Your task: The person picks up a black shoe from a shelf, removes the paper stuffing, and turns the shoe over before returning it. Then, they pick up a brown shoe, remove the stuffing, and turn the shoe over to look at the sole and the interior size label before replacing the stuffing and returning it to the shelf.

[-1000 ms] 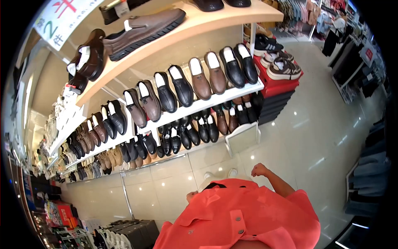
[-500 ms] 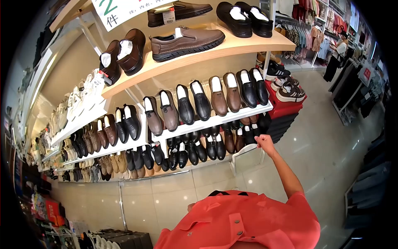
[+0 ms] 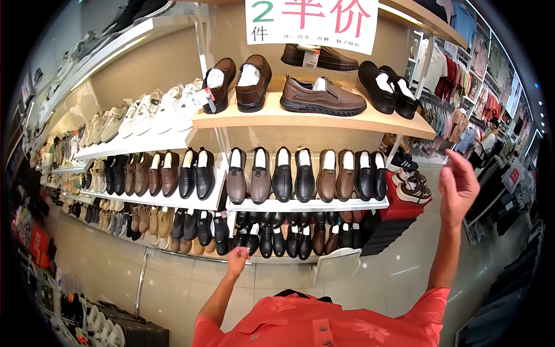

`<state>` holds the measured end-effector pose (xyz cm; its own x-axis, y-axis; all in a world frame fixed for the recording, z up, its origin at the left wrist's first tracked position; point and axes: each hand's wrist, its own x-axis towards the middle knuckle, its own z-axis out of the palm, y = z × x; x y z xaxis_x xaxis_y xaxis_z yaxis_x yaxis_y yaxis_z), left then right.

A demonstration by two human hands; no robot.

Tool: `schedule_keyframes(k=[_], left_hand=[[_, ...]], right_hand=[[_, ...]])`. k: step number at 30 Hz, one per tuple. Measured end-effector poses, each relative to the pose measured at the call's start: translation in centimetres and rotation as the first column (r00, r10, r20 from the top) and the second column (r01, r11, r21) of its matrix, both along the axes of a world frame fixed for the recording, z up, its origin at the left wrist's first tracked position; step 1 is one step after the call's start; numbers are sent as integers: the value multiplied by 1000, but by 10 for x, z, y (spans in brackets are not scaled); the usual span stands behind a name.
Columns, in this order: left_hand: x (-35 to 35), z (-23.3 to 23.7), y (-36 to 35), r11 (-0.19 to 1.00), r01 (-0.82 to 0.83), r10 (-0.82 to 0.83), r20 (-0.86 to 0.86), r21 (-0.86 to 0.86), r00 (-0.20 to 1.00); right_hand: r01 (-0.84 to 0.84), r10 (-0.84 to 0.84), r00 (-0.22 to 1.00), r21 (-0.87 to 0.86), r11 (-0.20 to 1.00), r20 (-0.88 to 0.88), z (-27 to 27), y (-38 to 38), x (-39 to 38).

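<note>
My right hand [image 3: 458, 188] is raised at the right, its index finger and thumb apart. It holds nothing that I can see and touches nothing. My left hand [image 3: 237, 260] hangs low in front of the bottom shoe row with its fingers curled in, and no object shows in it. Beyond the hands stands a row of black and brown slip-on shoes [image 3: 304, 176] on a white shelf [image 3: 306, 205], pale stuffing in each. Above them, a brown loafer [image 3: 322, 97] stands sideways on the wooden shelf [image 3: 312, 120], near two more brown shoes and a black pair.
A half-price sign [image 3: 312, 23] hangs over the top shelf. White sneakers [image 3: 167, 109] fill the left shelf. A white panel-like stand [image 3: 337, 265] is on the floor. Sneakers [image 3: 411, 186] sit on a red box stack [image 3: 404, 217]. Clothes racks and a distant person [image 3: 484, 141] are at the right.
My view has turned, so the shelves sit lower and the sign shows more fully. My right hand has risen and its fingers have spread. My left hand has come into view.
</note>
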<state>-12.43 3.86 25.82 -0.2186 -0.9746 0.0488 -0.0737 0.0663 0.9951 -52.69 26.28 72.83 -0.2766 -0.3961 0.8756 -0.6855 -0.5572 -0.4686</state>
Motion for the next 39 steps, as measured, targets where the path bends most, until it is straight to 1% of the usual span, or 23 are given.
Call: schedule_keyframes(k=[1,2,3,4,5,6,7,8,9,10,11,12,13,14,15,16,18,19,21,24,31,39], left_hand=[[-3,54,-9,1000,-10,10,-29,3,1000],[-3,118,-14,985,-15,22,38,-173,999],[-2,176,-16,970,-33,16,-74,-239,997],[3,240,-12,943,-81,84,-7,-324,996],[11,293,-6,883,-126,127,-29,-452,991],[20,339,-2,761,-169,173,-55,-627,983],[32,384,9,649,-176,185,-71,-740,980],[46,416,11,499,-216,158,-156,-839,975],[62,445,21,461,-299,132,-269,-835,954],[79,472,36,467,-316,-73,-392,-826,917],[92,497,51,376,-393,-103,-460,-839,882],[106,518,73,338,-379,-219,-463,-861,859],[99,539,90,351,-365,-223,-456,-862,862],[77,559,111,77,-456,-65,-461,-887,885],[54,575,131,-210,-466,94,-492,-860,866],[42,587,144,-481,-396,234,-549,-782,802],[42,594,162,-643,-199,264,-458,-740,849],[42,594,168,-664,-150,241,-400,-733,884],[35,586,168,-661,-104,215,-320,-744,923],[26,579,169,-651,-67,185,-244,-756,952],[11,566,164,-627,-50,148,-182,-777,972],[-1,558,159,-629,-58,128,-177,-775,976]], right_hand=[[-2,-5,995,-74,997,-95,16,7,10],[12,-46,980,-172,985,-196,31,12,23],[60,-144,946,-279,958,-290,42,17,31],[-83,-54,932,-357,930,-359,57,23,40],[-64,-69,942,-376,924,-329,65,40,42],[-62,-68,943,-374,926,-326,82,46,58],[-368,223,898,-369,853,-380,103,46,87],[-634,483,763,-352,689,-429,121,43,113],[-832,686,555,-322,452,-471,128,41,125],[-843,678,538,-300,447,-502,134,43,130],[-798,598,592,-290,528,-540,134,47,131],[-743,505,641,-301,599,-578,136,52,133],[-688,411,673,-316,654,-614,135,57,133],[-632,312,694,-341,696,-649,133,64,132],[-571,206,705,-371,732,-679,128,71,130],[-511,94,699,-404,758,-709,124,78,130],[-407,-97,653,-456,791,-752,112,93,131],[-357,-182,618,-479,802,-765,103,104,131],[-300,-255,572,-488,820,-780,94,114,131],[-236,-311,523,-486,841,-793,88,121,129],[-166,-351,482,-477,863,-803,81,125,125],[-100,-406,436,-491,865,-804,77,129,121]])
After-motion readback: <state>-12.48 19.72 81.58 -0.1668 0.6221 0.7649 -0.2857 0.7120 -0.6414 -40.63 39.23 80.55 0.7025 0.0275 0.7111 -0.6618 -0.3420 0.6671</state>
